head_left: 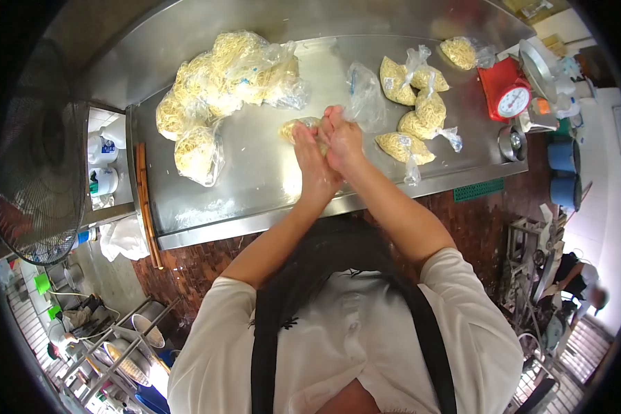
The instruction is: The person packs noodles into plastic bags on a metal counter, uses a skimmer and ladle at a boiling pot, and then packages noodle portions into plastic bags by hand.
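Observation:
Over the steel table (255, 165), both hands are close together at a small bag of pale noodles (294, 129). My left hand (313, 162) lies along the bag's near side, its fingertips touching it. My right hand (343, 141) is just to the right, fingers bent at the bag's right end; how firmly either hand grips is hidden. An empty clear plastic bag (366, 96) lies right of the hands. Large open bags of noodles (228, 76) are heaped at the left. Several tied noodle bags (424, 114) lie at the right.
A red scale (500, 90) with a round dial stands at the table's right end, near a metal bowl (512, 143). A fan (40, 152) is at the far left. Wooden sticks (145, 203) lean by the left edge. A person (579, 279) is at the lower right, another (62, 331) lower left.

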The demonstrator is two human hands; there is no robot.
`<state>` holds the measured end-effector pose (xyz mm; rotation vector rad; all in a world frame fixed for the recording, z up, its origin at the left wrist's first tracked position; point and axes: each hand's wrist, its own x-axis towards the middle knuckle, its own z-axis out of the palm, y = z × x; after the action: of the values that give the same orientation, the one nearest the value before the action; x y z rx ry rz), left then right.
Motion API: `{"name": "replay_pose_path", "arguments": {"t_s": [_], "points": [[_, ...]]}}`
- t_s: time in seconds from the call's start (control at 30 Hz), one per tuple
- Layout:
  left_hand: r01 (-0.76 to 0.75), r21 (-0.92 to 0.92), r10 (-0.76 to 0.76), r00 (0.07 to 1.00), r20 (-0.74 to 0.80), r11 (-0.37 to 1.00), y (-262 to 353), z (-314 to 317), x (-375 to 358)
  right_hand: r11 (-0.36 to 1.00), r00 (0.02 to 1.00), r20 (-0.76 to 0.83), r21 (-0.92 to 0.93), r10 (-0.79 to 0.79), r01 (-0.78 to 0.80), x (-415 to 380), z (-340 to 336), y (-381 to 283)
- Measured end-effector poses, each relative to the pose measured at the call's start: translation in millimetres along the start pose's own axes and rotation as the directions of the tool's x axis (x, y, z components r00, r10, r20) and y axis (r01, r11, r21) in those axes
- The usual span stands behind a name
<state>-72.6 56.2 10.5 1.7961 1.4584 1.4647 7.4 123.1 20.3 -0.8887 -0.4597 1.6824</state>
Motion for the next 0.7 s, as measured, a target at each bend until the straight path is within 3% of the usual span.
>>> {"name": "replay_pose_path", "arguments": {"t_s": [0.1, 0.17, 0.2, 0.23, 0.3, 0.33, 0.37, 0.4, 0.43, 0.47, 0.53, 0.57, 0.6, 0.63, 0.67, 0.7], "points": [[0.227, -0.392, -0.052, 0.911, 0.409, 0.891, -10, -30, 49, 0.979, 0.994, -0.107, -0.201, -0.014, -0.008, -23, 31, -17], [0.116, 0.068, -0.126, 0.616, 0.778, 0.991, -59, -75, 97, 0.882, 0.989, -0.146, -0.469, -0.027, -0.045, -49, 54, -34], [0.243, 0.114, -0.264, 0.785, 0.560, 0.963, -97, -84, 120, 0.468, 0.892, 0.310, -0.767, -0.328, 0.439, -53, 54, -41], [0.362, 0.122, -0.382, 0.880, 0.284, 0.924, -121, -86, 138, 0.232, 0.809, 0.446, -0.801, -0.383, 0.552, -53, 57, -46], [0.570, 0.356, -0.667, 0.555, 0.497, 0.740, -45, -107, 165, -0.291, 0.580, 0.714, -0.695, -0.392, 0.658, -42, 66, -65], [0.608, 0.499, -0.768, 0.326, 0.552, 0.617, -7, -111, 159, -0.340, 0.692, 0.664, -0.744, -0.284, 0.575, -46, 69, -69], [0.856, 0.037, -0.638, 0.355, 0.683, 0.516, 1, -100, 119, -0.307, 0.745, 0.633, -0.766, -0.209, 0.565, -53, 64, -68], [0.891, -0.402, -0.497, 0.451, 0.741, 0.209, -7, -79, 80, -0.273, 0.788, 0.602, -0.785, -0.126, 0.556, -58, 55, -61], [0.910, -0.355, -0.481, 0.217, 0.849, -0.216, -24, -51, 65, -0.237, 0.823, 0.567, -0.805, -0.037, 0.544, -66, 45, -51], [0.857, -0.425, -0.513, 0.235, 0.826, -0.291, -7, -44, 60, -0.137, 0.756, 0.635, -0.772, -0.158, 0.620, -76, 26, -34], [0.788, -0.535, -0.439, 0.382, 0.813, -0.305, -34, -37, 33, 0.354, 0.867, 0.471, -0.792, -0.163, 0.497, -88, -20, -20], [0.741, -0.589, -0.406, 0.453, 0.793, -0.322, -42, -34, 18, 0.664, 0.957, 0.281, -0.729, 0.067, 0.168, -94, -49, -26], [0.888, -0.450, -0.601, 0.411, 0.686, 0.094, -21, -39, 20, 0.813, 0.926, 0.148, -0.540, 0.348, -0.219, -98, -67, -34], [0.861, -0.226, -0.540, 0.470, 0.699, 0.457, -20, -43, 17, 0.888, 0.906, 0.105, -0.274, 0.410, -0.370, -94, -73, -39], [0.663, 0.026, -0.462, 0.493, 0.737, 0.748, -20, -49, 15, 0.818, 0.923, 0.038, -0.478, 0.383, -0.320, -88, -68, -36], [0.324, 0.242, -0.380, 0.481, 0.790, 0.915, -18, -51, 16, 0.704, 0.942, -0.019, -0.660, 0.334, -0.263, -79, -60, -33]]}}
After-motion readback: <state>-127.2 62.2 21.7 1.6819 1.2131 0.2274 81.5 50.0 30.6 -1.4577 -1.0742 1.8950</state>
